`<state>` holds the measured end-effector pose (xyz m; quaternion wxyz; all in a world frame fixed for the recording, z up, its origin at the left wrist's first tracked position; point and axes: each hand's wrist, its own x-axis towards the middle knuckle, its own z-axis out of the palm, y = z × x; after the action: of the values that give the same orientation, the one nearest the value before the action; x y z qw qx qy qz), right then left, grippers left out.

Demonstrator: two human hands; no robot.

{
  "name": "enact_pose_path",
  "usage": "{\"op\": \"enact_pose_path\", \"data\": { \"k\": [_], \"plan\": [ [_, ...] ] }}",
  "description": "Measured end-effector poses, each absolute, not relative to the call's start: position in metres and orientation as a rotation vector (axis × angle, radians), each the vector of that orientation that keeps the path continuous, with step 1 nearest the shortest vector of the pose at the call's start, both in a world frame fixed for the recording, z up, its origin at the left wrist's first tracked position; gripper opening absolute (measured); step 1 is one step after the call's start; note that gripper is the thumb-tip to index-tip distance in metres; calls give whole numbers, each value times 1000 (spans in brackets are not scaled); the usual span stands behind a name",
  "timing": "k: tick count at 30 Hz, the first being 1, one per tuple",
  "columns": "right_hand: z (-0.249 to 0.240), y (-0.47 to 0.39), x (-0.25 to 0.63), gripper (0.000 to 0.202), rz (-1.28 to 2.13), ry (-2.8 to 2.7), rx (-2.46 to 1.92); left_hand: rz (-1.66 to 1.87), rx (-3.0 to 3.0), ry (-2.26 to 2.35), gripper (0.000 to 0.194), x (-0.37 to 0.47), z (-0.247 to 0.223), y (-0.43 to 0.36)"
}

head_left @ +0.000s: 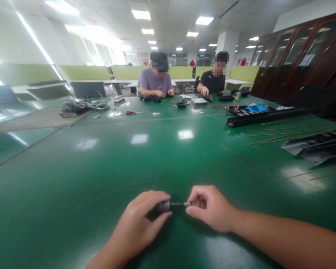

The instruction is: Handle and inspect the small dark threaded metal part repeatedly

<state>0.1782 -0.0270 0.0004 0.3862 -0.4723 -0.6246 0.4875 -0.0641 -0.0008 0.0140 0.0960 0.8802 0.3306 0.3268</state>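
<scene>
Low in the head view, a small dark metal cylinder with a thin shaft (178, 204) lies level between my hands; it resembles a small motor. My left hand (141, 216) grips the thick cylinder (165, 206), thumb below and fingers above. At the other end, my right hand (211, 209) pinches the shaft's tip between thumb and fingers. A small piece at that tip is partly hidden by the fingers. Both hands are just above the green tabletop (106, 172).
Dark metal channels (319, 147) and thin rods (271, 140) lie at the right. A red-handled screwdriver (131, 112) is farther back, with a heap of parts (81, 106) at left. Two people (156, 80) work at the far side among small black boxes (182, 104).
</scene>
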Motion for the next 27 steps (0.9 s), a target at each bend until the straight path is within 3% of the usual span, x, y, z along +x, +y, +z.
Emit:
{"op": "enact_pose_path", "data": {
  "k": [27],
  "plan": [
    [-2, -26, 179, 13, 1260, -1574, -1210, 986, 2644, 959, 25, -68, 19, 0]
  ]
}}
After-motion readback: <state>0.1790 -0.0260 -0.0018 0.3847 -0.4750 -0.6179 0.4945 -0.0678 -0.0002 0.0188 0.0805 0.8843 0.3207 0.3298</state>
